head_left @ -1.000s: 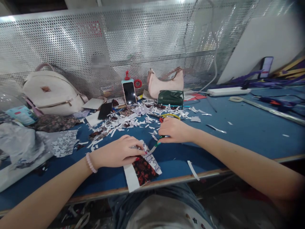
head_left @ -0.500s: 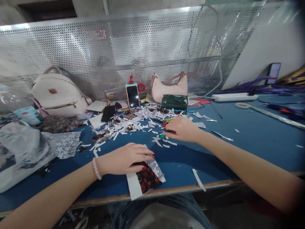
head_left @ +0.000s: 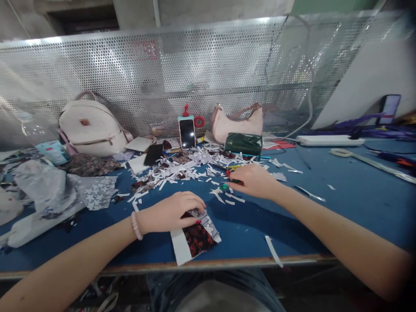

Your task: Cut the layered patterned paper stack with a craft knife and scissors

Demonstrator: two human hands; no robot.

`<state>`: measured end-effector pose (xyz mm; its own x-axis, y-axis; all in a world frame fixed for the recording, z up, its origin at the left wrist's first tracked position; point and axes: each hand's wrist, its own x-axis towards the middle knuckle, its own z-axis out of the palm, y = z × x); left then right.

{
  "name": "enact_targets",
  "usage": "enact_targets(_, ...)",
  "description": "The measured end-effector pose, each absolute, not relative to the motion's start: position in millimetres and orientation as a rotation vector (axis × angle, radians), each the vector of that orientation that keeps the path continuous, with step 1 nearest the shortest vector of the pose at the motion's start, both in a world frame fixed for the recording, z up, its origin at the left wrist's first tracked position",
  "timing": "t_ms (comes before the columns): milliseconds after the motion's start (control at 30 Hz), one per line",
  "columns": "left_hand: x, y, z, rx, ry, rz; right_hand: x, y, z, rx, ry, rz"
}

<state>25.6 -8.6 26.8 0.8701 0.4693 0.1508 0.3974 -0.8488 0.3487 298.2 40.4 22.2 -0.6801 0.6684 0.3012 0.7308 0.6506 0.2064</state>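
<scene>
Scissors with green and red handles [head_left: 231, 182] lay on the blue table [head_left: 341, 195] under the right hand [head_left: 255, 181], fingers curled around them. Left hand [head_left: 172, 212] pressed flat, holding nothing, on the dark floral fabric piece with white backing [head_left: 195, 236] near the table's front edge. Judgement: steady, flat pressure should keep the piece from shifting.

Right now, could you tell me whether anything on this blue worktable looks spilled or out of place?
Yes: white paper clippings lie strewn across the middle of the blue worktable, by the right hand. One long white paper strip pokes over the front edge.
</scene>
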Motion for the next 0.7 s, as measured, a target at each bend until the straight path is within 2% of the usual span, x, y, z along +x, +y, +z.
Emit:
enact_targets(233, 34.2, -15.9, 24.0, 2.650, 0.812, 0.357, 295.2, 38.4, 20.8, -1.106, -2.672, -0.436)
enact_targets(700, 26.3, -7.9, 24.4, 2.636, 0.738, 0.314, 295.3, 37.5, 20.7, -1.100, -2.677, -0.374)
